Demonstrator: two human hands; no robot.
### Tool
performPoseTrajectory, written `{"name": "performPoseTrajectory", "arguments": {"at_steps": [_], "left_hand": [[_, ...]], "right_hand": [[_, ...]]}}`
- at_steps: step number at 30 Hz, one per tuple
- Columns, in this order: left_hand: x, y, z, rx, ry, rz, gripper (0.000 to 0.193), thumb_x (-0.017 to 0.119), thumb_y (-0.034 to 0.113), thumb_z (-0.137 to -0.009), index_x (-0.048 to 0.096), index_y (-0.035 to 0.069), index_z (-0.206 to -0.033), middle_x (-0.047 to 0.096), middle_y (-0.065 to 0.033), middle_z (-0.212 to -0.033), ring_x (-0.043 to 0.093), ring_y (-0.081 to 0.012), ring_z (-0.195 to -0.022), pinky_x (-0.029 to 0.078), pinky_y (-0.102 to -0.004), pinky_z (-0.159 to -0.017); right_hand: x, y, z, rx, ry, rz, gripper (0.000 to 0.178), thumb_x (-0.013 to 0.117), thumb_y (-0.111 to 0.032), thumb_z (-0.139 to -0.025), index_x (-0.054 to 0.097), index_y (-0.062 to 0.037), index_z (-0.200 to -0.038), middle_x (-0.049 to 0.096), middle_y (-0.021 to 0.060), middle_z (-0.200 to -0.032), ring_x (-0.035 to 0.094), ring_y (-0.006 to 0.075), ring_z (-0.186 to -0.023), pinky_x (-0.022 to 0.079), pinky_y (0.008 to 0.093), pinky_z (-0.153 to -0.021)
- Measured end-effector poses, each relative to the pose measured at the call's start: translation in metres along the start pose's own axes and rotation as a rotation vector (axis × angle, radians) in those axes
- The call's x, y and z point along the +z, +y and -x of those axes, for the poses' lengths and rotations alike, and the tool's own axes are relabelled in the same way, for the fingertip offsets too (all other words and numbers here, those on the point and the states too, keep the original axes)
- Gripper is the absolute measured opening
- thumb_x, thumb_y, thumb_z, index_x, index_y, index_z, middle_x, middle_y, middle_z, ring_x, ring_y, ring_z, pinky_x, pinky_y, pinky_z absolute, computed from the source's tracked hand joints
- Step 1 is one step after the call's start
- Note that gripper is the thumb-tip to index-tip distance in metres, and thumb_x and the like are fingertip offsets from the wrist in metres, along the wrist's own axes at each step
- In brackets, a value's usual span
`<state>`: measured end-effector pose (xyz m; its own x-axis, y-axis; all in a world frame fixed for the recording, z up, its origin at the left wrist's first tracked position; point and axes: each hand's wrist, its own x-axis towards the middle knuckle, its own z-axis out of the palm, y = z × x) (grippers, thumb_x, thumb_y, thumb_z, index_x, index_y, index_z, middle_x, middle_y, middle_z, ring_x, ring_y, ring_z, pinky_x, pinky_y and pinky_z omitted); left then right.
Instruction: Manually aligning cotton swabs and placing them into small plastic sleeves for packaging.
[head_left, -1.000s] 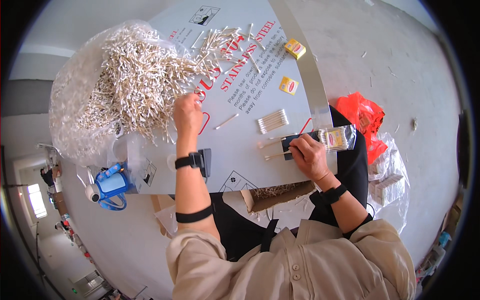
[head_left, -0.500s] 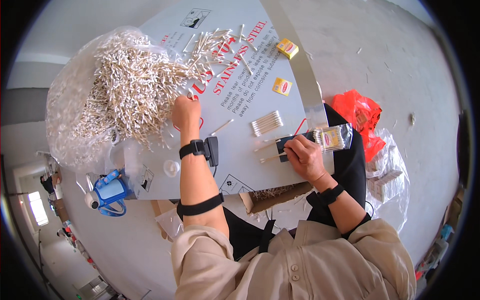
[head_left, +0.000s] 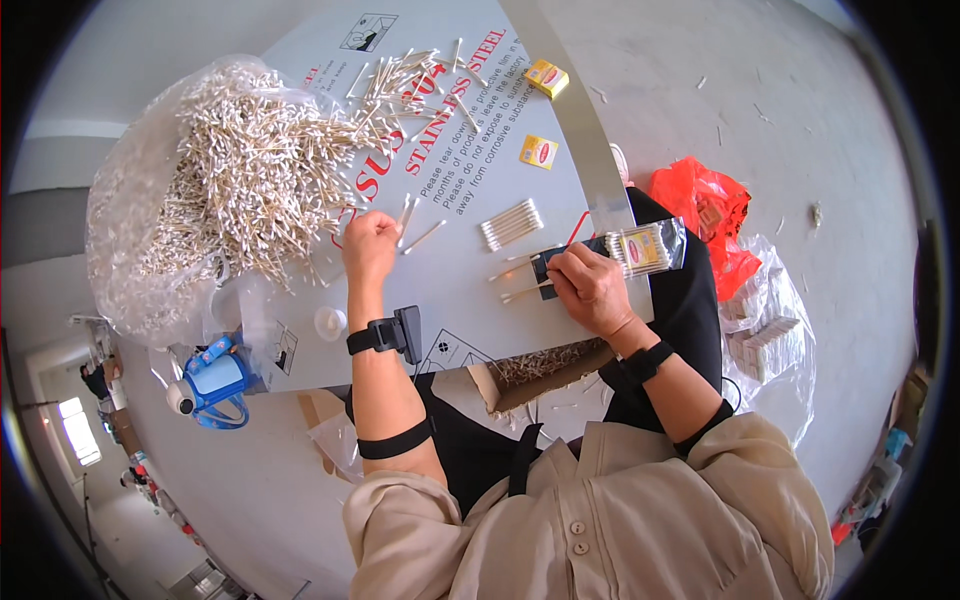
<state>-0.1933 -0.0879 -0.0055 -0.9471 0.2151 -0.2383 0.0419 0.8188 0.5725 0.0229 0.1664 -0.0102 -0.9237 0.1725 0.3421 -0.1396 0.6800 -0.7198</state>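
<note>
Right of the pile (head_left: 250,170), the left hand (head_left: 370,243) tightly pinched swabs (head_left: 407,214); farther right, the right hand (head_left: 592,288) curled over a black strip (head_left: 542,274), its hold unclear.

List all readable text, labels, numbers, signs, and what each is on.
Tabletop film: large red lettering with numerals, smaller black lines; partly legible, wording not copied here.
Same film: black-outlined pictograms.
Upper yellow box: red oval label, too small to read.
Lower yellow packet: red oval, too small.
Swab pack: yellow label, red mark, too small.
Red bag: dark marks, unreadable.
</note>
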Motion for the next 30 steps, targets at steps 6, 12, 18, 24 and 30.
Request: {"name": "performPoseTrajectory", "arguments": {"at_steps": [6,12,18,24,30], "left_hand": [[-0.007,0.006,-0.002,-0.016,0.104,-0.122,0.013,0.072,0.016,-0.077,0.068,0.004,-0.08,0.069,-0.0095,-0.072,0.065,-0.0228,-0.064,0.049,-0.0358,-0.063],[0.005,0.014,0.007,0.024,0.208,-0.135,0.023,0.075,0.02,-0.075,0.067,0.003,-0.088,0.07,-0.0096,-0.077,0.066,-0.0243,-0.067,0.05,-0.0372,-0.065],[0.024,0.005,0.013,0.077,0.353,-0.07,0.027,0.077,0.024,-0.075,0.065,0.005,-0.09,0.065,-0.0102,-0.089,0.06,-0.0277,-0.09,0.048,-0.04,-0.078],[0.046,0.004,0.019,0.164,0.559,-0.198,0.028,0.067,0.016,-0.083,0.059,0.003,-0.106,0.059,-0.0162,-0.108,0.051,-0.0351,-0.108,0.04,-0.0481,-0.092],[0.082,0.021,0.042,0.263,0.667,-0.282,0.05,0.064,0.009,-0.084,0.047,0.0,-0.129,0.049,-0.0194,-0.128,0.045,-0.0367,-0.119,0.036,-0.0516,-0.099]], "right_hand": [[0.001,0.001,0.002,0.002,-0.001,-0.004,0.008,0.065,-0.004,-0.081,0.058,-0.007,-0.082,0.056,0.0086,-0.076,0.062,0.0289,-0.067,0.05,0.0382,-0.055],[-0.001,0.001,0.002,0.007,-0.009,0.005,0.008,0.065,-0.004,-0.081,0.058,-0.0071,-0.082,0.056,0.0086,-0.077,0.063,0.0289,-0.068,0.05,0.0383,-0.056],[0.0,0.001,0.002,-0.007,-0.016,0.004,0.008,0.065,-0.005,-0.08,0.057,-0.0069,-0.084,0.056,0.0086,-0.078,0.063,0.0288,-0.068,0.05,0.0382,-0.056],[0.0,0.002,0.002,0.002,-0.024,0.004,0.009,0.065,-0.005,-0.08,0.057,-0.0069,-0.084,0.056,0.0085,-0.078,0.063,0.0289,-0.069,0.051,0.0383,-0.057],[0.0,0.002,0.003,-0.003,-0.011,0.004,0.008,0.065,-0.005,-0.08,0.058,-0.007,-0.085,0.056,0.0086,-0.079,0.063,0.0294,-0.069,0.051,0.0386,-0.057]]}}
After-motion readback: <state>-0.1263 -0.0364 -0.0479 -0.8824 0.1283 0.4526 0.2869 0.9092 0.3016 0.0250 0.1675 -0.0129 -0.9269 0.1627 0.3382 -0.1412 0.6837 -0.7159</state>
